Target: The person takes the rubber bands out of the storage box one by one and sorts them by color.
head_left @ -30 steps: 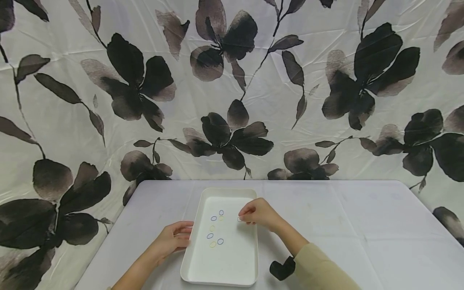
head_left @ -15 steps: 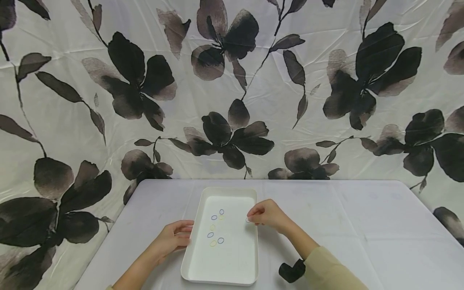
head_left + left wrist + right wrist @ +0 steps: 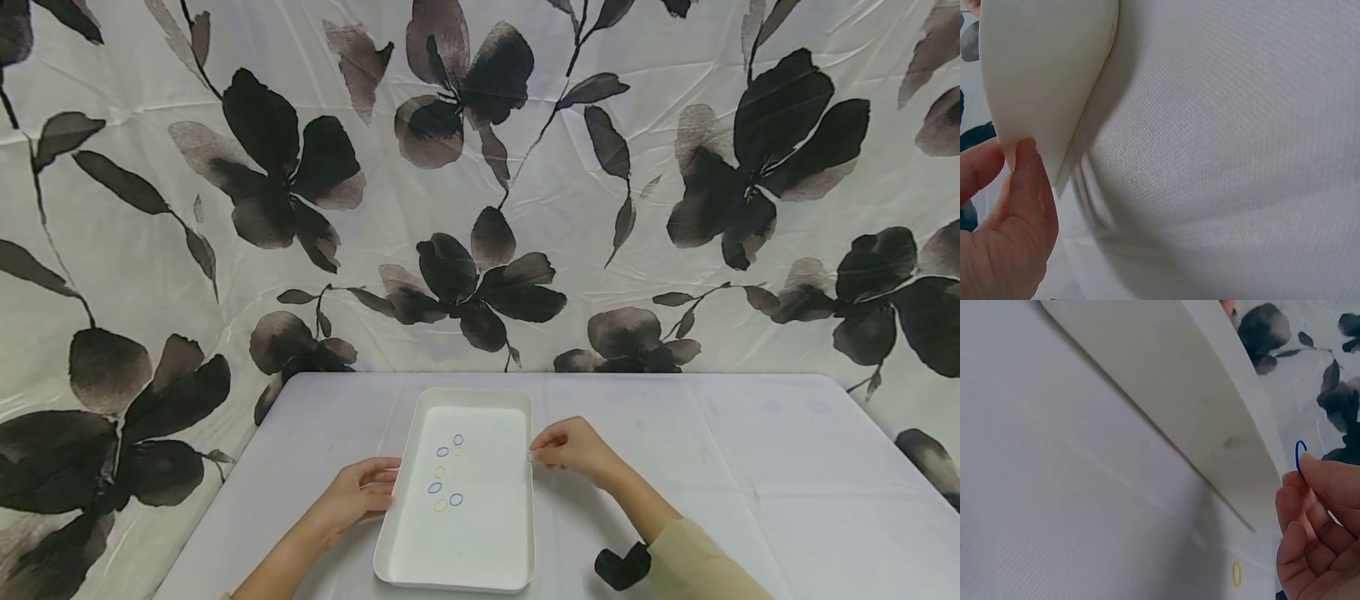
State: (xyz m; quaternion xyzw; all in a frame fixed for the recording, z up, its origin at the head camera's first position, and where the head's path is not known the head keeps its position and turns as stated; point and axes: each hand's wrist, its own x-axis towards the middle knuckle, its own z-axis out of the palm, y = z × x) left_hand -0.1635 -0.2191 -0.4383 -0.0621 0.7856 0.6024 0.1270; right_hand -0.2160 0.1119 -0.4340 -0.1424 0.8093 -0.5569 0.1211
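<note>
A white tray (image 3: 468, 393) lies on the grey table (image 3: 712, 433) and holds several small blue and yellow rings (image 3: 442, 471) in its left half. My left hand (image 3: 360, 492) grips the tray's left rim, its thumb (image 3: 1025, 181) against the outer wall of the tray (image 3: 1041, 75). My right hand (image 3: 566, 448) hovers at the tray's right rim and pinches a small blue ring (image 3: 1298, 456) between its fingertips (image 3: 1316, 481). The tray wall (image 3: 1210, 400) runs just left of that hand.
A yellow ring (image 3: 1237, 574) lies on the tablecloth beside the tray's outer wall. A black thing (image 3: 622, 567) sits under my right forearm. A flower-print curtain (image 3: 480, 183) hangs behind the table. The table's edges lie far right and near left.
My right hand has moved to the right, from above the tray's floor to its right rim, with the ring pinched in it. The left hand and tray have stayed put.
</note>
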